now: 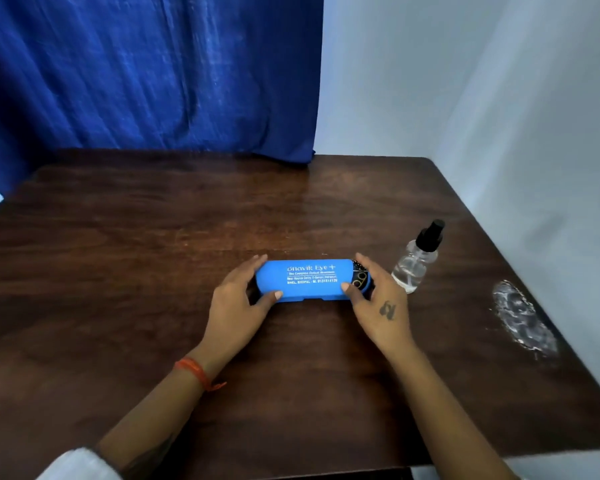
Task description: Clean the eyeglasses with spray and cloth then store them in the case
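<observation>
A closed blue eyeglass case (pixel 310 280) with white lettering lies flat in the middle of the dark wooden table (pixel 136 237). My left hand (pixel 243 299) grips its left end, thumb on the front edge and fingers over the back. My right hand (pixel 378 299) grips its right end the same way, beside a black patterned patch on the case. A small clear spray bottle (pixel 416 261) with a black nozzle stands upright just right of my right hand. The eyeglasses and the cloth are not visible.
A whitish smeared patch (pixel 523 317) marks the table near its right edge. A blue curtain (pixel 136 71) hangs behind the table and a pale wall (pixel 499 98) runs along the right side.
</observation>
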